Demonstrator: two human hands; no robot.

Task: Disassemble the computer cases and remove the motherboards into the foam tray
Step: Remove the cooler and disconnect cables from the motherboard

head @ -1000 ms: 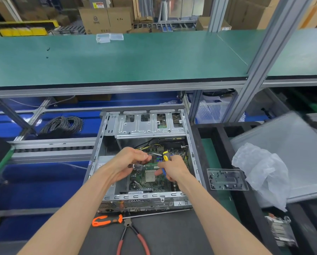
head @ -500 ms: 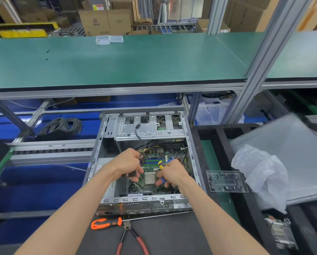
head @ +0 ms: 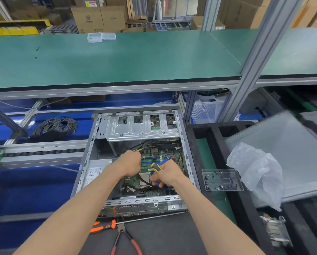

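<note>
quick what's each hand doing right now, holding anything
Left hand: fingers curled down inside the computer case; what it grips cannot be told.
Right hand: grips a blue-and-yellow tool.

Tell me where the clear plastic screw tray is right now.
In the head view, the clear plastic screw tray lies to the right of the open computer case, on the black foam tray, just left of the crumpled plastic bag.
</note>
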